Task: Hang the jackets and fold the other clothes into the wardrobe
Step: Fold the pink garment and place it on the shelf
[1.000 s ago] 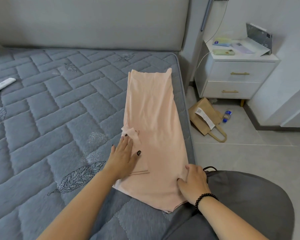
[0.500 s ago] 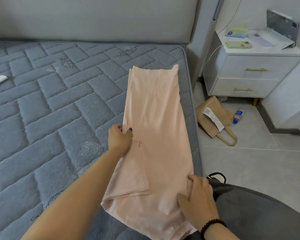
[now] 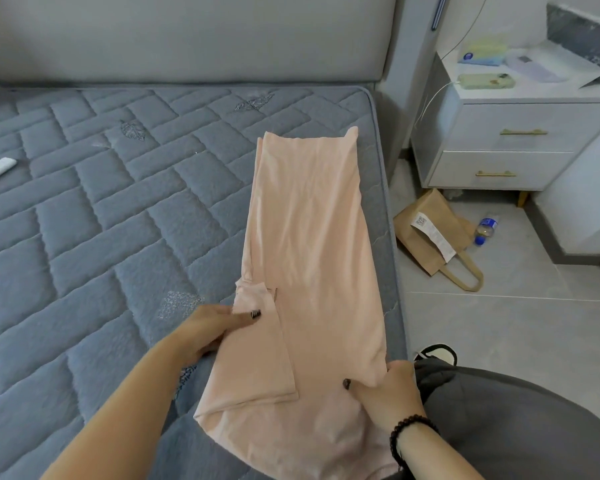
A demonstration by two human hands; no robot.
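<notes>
One pink garment [image 3: 309,271] is being folded lengthwise on the bed [image 3: 101,220], pinched by left hand [image 3: 208,327] and right hand [image 3: 385,396]; stowing is judged outstanding.

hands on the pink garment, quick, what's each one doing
Left hand: closed, pinching the folded sleeve edge of the pink garment.
Right hand: closed, gripping the garment's near right edge.
</notes>
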